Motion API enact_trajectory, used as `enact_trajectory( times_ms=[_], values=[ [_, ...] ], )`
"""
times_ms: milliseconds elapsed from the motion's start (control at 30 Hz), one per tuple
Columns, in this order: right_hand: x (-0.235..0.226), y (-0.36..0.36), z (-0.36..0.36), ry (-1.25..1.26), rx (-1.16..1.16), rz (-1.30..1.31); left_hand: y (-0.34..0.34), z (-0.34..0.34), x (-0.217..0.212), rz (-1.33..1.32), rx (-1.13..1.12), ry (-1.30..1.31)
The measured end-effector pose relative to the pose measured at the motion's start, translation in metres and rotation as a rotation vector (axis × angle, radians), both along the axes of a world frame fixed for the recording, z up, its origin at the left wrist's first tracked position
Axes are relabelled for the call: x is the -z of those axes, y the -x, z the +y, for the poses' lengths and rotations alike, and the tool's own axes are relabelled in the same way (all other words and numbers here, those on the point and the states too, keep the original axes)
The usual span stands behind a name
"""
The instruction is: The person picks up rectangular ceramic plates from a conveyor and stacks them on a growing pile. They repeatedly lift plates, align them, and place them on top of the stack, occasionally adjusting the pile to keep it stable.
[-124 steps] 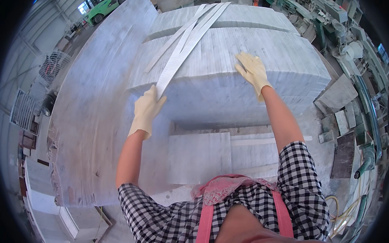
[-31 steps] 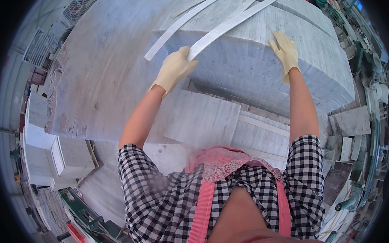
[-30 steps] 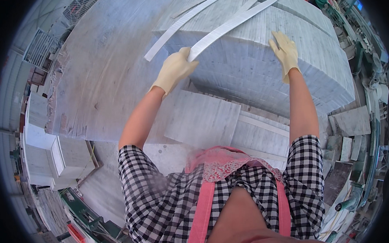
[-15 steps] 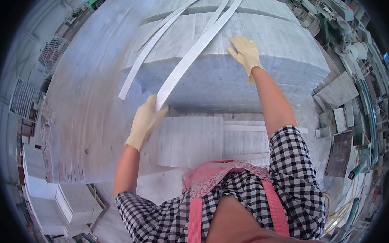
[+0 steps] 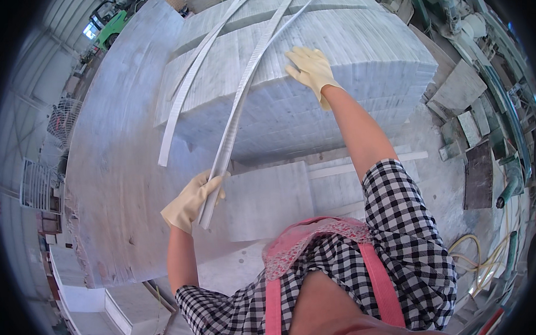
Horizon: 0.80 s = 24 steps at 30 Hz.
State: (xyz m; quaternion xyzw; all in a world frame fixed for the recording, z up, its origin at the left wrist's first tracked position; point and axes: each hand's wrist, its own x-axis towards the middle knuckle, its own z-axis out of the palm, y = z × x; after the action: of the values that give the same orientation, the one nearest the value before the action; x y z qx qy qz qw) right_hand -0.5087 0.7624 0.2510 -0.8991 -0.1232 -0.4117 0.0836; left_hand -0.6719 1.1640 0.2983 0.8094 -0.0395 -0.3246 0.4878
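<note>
My left hand (image 5: 192, 199), in a cream rubber glove, is closed round the lower part of a long white strap (image 5: 236, 112). The strap's free end sticks out below the fingers, and its upper part runs away over a stack of grey-white stone slabs (image 5: 370, 43). My right hand (image 5: 313, 70), gloved alike, lies on the stack's top near its front edge, fingers stretched out and holding nothing. Left of the held strap, a second white strap (image 5: 178, 120) drapes over the stack's edge with its end hanging loose.
A broad grey-brown slab surface (image 5: 120, 172) lies along the left. Between me and the stack is a lower pale slab (image 5: 269, 197). Stone offcuts (image 5: 460, 93), a yellow hose (image 5: 465, 243) and machinery stand at the right. A green vehicle (image 5: 111, 28) is at the far left.
My left hand has come nearer to me, drawing the strap along, and the strap's end now shows below the fingers. My right hand remains on the stack. The view has shifted slightly.
</note>
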Motion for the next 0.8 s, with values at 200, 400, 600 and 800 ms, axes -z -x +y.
enact_trajectory(
  times_ms=[200, 400, 600, 800],
  values=[
    [-0.007, 0.008, 0.001, 0.005, 0.066, 0.329, -0.004, 0.003, 0.0, 0.007, 0.027, -0.002],
    [-0.002, 0.005, 0.002, 0.053, 0.039, 0.05, -0.006, 0.004, 0.025, -0.235, 0.001, -0.2],
    [-0.002, 0.0, 0.0, 0.001, 0.054, 0.237, -0.003, -0.004, 0.039, -0.578, -0.024, -0.667],
    [-0.004, 0.001, 0.002, 0.015, 0.057, 0.153, -0.028, -0.013, 0.033, -0.759, -0.011, -0.656]
  ],
)
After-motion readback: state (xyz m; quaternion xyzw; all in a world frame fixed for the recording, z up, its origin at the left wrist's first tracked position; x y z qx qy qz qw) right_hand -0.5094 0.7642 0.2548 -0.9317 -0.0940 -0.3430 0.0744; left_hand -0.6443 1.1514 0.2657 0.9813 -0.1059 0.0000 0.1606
